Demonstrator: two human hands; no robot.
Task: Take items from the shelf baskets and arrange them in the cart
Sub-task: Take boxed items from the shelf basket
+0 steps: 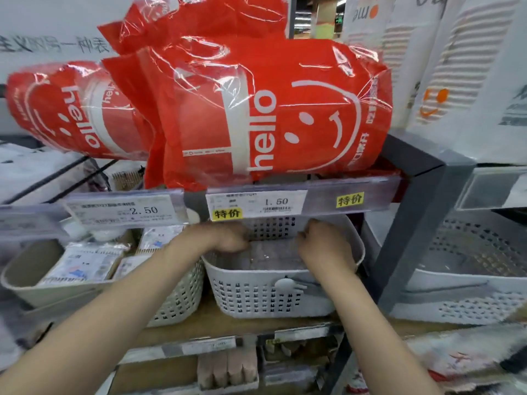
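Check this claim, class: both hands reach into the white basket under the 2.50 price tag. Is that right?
Not quite. The head view shows the left hand and right hand in the white basket under the 1.50 price tag; the 2.50 tag hangs further left.

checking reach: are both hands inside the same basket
Yes, the left hand and right hand both reach into the middle white basket.

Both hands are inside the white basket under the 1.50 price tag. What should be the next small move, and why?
Probably lift the greyish plastic-wrapped packet up and out of the white perforated plastic basket. The left hand and right hand already sit at its two ends, but the grip is blurred, and the shelf edge hangs low, so draw it toward you.
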